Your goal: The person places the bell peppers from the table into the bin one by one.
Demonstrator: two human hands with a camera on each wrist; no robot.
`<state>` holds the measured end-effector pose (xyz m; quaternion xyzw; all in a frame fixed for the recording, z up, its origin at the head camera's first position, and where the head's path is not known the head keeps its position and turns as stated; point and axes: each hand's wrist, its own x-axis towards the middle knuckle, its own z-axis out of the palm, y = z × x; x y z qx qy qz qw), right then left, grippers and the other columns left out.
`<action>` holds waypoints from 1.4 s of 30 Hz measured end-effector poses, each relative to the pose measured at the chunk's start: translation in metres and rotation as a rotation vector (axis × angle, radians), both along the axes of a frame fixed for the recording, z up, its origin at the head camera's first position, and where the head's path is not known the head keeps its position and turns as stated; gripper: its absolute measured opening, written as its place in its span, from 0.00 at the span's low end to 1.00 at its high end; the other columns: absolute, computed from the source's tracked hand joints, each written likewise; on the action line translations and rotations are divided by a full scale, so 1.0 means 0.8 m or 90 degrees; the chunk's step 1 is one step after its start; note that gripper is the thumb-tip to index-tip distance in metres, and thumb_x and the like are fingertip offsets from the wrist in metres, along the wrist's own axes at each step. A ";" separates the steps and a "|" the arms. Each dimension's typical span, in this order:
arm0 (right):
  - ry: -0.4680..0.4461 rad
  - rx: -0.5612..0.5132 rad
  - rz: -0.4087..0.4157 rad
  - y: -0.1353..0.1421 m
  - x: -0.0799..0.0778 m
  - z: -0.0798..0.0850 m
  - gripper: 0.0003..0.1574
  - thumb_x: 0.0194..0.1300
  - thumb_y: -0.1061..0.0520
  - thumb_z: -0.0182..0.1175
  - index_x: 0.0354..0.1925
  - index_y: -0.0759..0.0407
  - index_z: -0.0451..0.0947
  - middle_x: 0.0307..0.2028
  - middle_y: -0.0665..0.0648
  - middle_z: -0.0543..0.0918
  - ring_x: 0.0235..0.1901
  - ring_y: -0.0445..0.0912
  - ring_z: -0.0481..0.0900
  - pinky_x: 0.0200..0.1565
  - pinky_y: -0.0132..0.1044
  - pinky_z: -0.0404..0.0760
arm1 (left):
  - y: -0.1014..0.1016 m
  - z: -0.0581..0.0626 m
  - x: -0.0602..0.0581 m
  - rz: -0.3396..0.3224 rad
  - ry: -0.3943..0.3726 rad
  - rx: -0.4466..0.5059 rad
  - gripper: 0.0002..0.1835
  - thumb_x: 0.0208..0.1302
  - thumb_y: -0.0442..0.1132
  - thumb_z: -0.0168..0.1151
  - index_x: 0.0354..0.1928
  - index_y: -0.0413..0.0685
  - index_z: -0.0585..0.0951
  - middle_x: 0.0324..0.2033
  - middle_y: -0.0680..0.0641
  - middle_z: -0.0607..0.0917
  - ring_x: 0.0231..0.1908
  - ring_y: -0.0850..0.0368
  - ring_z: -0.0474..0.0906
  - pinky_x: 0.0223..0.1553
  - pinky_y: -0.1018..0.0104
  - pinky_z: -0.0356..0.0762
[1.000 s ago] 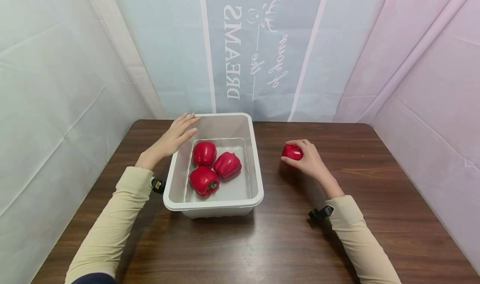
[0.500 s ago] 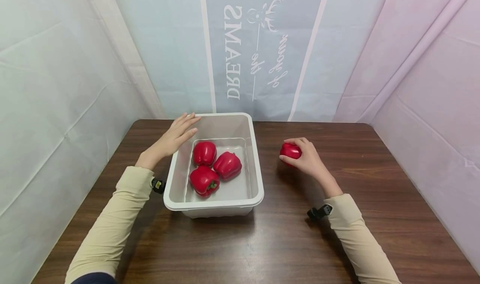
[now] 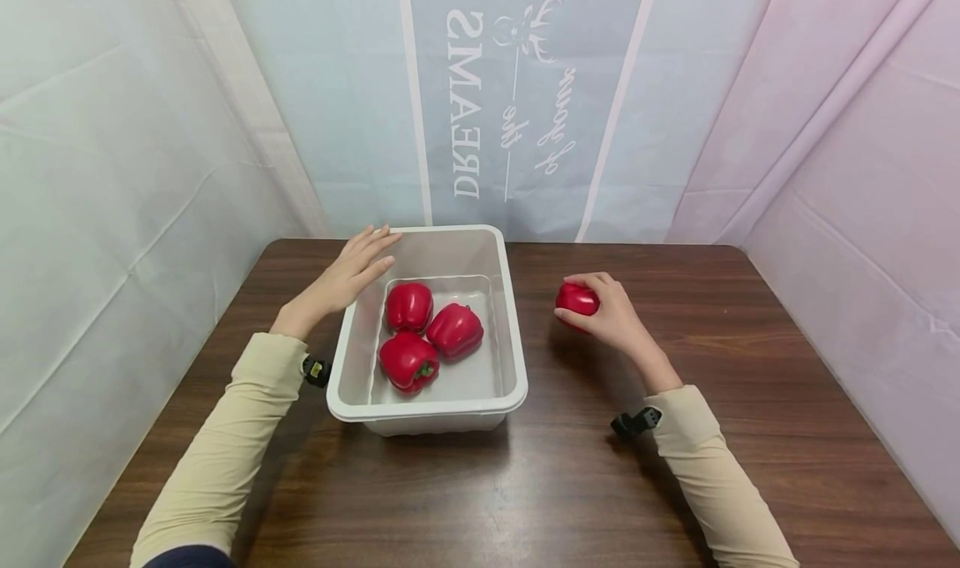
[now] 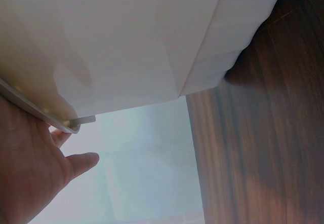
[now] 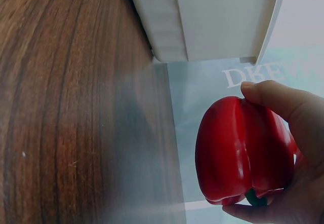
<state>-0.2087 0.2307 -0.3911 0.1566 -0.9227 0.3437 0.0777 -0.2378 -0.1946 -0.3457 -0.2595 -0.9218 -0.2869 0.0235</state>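
Note:
My right hand grips a red bell pepper between thumb and fingers, to the right of a white plastic bin. In the right wrist view this pepper shows its green stem low down and appears raised off the table. Inside the bin lie three more red bell peppers, grouped toward its left side. My left hand rests on the bin's left rim near the far corner, its fingers extended. The left wrist view has the bin's outer wall with that hand at the rim.
Under everything is a dark brown wooden table. A pale blue cloth with mirrored white lettering hangs behind its far edge. White cloth walls close off both sides.
My right hand has shifted slightly left and away from me, carrying the bell pepper a little closer to the bin. The left hand and the bin stay where they were.

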 end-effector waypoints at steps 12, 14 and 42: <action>-0.001 -0.001 0.003 -0.002 0.003 0.006 0.35 0.51 0.47 0.69 0.56 0.54 0.72 0.52 0.61 0.71 0.53 0.58 0.66 0.42 0.55 0.79 | -0.002 -0.003 0.001 0.003 0.000 0.000 0.30 0.70 0.56 0.40 0.71 0.57 0.57 0.72 0.46 0.50 0.72 0.47 0.35 0.67 0.41 0.33; -0.005 -0.002 0.002 -0.003 0.004 0.007 0.35 0.50 0.48 0.70 0.56 0.53 0.71 0.52 0.61 0.71 0.53 0.58 0.66 0.42 0.55 0.79 | -0.002 -0.004 0.002 0.004 0.000 0.000 0.30 0.70 0.57 0.40 0.71 0.57 0.57 0.72 0.46 0.50 0.72 0.46 0.35 0.67 0.40 0.34; 0.005 -0.011 0.010 -0.015 0.004 0.020 0.35 0.50 0.46 0.69 0.56 0.51 0.72 0.53 0.58 0.71 0.53 0.56 0.66 0.42 0.54 0.79 | 0.000 0.000 0.003 0.005 0.000 0.000 0.29 0.70 0.57 0.40 0.71 0.59 0.57 0.72 0.47 0.50 0.72 0.48 0.35 0.67 0.40 0.34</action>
